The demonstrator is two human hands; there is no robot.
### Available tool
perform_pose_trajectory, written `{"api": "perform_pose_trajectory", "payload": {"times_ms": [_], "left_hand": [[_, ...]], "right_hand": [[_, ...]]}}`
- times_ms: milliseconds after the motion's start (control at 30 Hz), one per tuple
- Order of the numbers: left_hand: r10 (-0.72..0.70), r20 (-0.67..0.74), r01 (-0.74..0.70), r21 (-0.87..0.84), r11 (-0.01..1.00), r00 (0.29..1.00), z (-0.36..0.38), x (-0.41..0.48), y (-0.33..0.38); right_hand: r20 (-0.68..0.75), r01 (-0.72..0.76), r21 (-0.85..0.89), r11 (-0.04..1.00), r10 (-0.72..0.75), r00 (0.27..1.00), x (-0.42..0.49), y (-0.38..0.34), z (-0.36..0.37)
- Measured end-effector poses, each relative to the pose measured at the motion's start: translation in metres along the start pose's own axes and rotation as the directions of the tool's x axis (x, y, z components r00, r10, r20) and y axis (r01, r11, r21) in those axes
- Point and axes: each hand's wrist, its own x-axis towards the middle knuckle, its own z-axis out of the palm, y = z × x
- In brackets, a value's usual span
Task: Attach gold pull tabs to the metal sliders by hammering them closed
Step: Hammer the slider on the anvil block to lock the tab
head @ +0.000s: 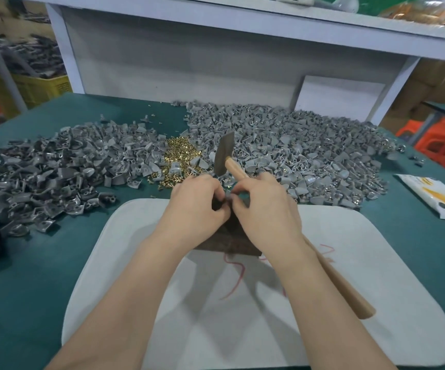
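A green work surface (55, 263) runs under a white shelf, with a white pad (376, 263) laid on it nearest me. Grey sliders lie in two big heaps, one to the left (55, 166) and one to the right (296, 145), with a small heap of gold tabs (181, 153) between them. A printed packet (435, 198) lies off to the right.

Both hands meet over a dark block (232, 241) at the far edge of the pad. The left hand (197, 206) has its fingers curled and pinching a small grey slider (228, 194) at the point where the two hands touch. The right hand (266, 209) brings its fingertips to the same piece while the hammer (224, 153) sits tucked in that hand, head up over the heaps and wooden handle trailing back under the wrist. I cannot tell whether a tab is already hooked in; the fingers cover it.

I judge this to be the fitting step, before any blow. To do it well, I would seat the tab's loop fully into the slider's open lug, set the slider flat and steady on the block, and move the left fingertips clear to its sides. Then shift the right grip down the handle and strike lightly and squarely, enough to close the lug without pinching the tab stiff.
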Motion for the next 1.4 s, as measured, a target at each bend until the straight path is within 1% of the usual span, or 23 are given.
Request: {"api": "perform_pose_trajectory", "payload": {"times_ms": [133, 267, 433, 500, 600, 800, 900, 1067, 1267, 1400], "left_hand": [[0.033, -0.036, -0.031, 0.041, 0.999, 0.999, 0.001, -0.001, 0.001], [0.052, -0.038, -0.05, 0.052, 0.997, 0.998, 0.002, -0.002, 0.003], [0.025, -0.043, -0.025, 0.015, 1.0, 0.999, 0.002, -0.003, 0.003], [0.022, -0.038, -0.021, 0.007, 1.0, 0.999, 0.001, -0.003, 0.002], [0.023, -0.031, -0.023, 0.005, 1.0, 0.999, 0.001, -0.002, 0.001], [0.022, -0.024, -0.022, 0.0, 1.0, 0.999, 0.001, -0.002, 0.001], [0.035, -0.019, -0.035, -0.008, 0.999, 0.999, 0.0, -0.002, 0.001], [0.054, -0.028, -0.053, 0.006, 0.999, 0.998, 0.0, -0.002, 0.002], [0.084, -0.019, -0.083, 0.034, 0.996, 0.996, 0.0, -0.002, 0.002], [0.096, -0.017, -0.095, 0.047, 0.994, 0.995, -0.001, -0.001, 0.001]], "right_hand": [[-0.003, 0.02, -0.013, 1.0, -0.02, 1.0, 0.001, 0.0, 0.004], [0.021, -0.002, 0.023, 1.0, 0.002, 1.0, 0.005, 0.001, 0.003], [0.071, 0.005, 0.149, 0.989, -0.016, 0.997, 0.007, 0.009, 0.0], [0.081, 0.027, 0.162, 0.986, -0.04, 0.996, 0.008, 0.013, -0.001], [0.082, 0.068, 0.133, 0.989, -0.079, 0.993, 0.009, 0.015, -0.002], [0.03, 0.149, 0.08, 0.986, -0.152, 0.988, 0.007, 0.014, 0.0], [0.025, 0.168, 0.049, 0.985, -0.17, 0.985, 0.007, 0.013, 0.0], [0.069, 0.165, -0.026, 0.986, -0.163, 0.984, 0.011, 0.01, -0.002], [0.129, 0.198, -0.163, 0.967, -0.178, 0.975, 0.013, 0.002, -0.006], [0.15, 0.2, -0.201, 0.959, -0.172, 0.974, 0.013, -0.001, -0.009]]}}
